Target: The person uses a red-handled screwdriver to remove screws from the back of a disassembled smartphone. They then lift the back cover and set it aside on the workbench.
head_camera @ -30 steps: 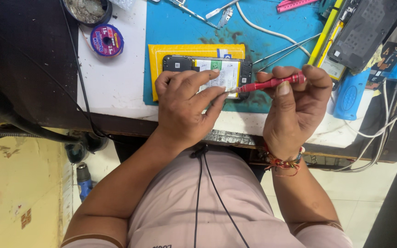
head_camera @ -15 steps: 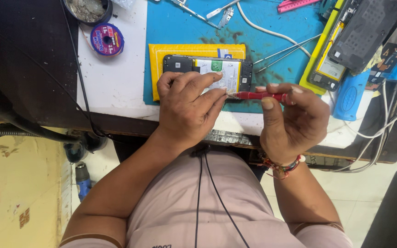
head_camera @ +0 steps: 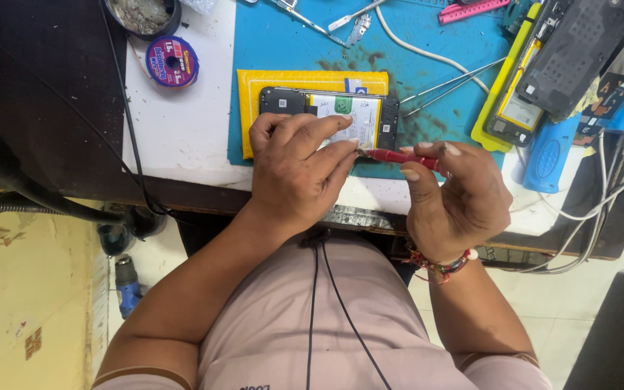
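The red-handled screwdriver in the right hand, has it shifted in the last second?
Yes. The red-handled screwdriver has slid left and down along the opened black phone, which stayed put on the yellow pad; its tip now meets the left hand.

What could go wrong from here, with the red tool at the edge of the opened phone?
The red tool in the right hand works close to the left hand fingertips, so a slip could jab them. The opened phone has its battery exposed; a slip might nick it. The phone lies on a yellow pad near the table's front edge, so a hard push might shift it.
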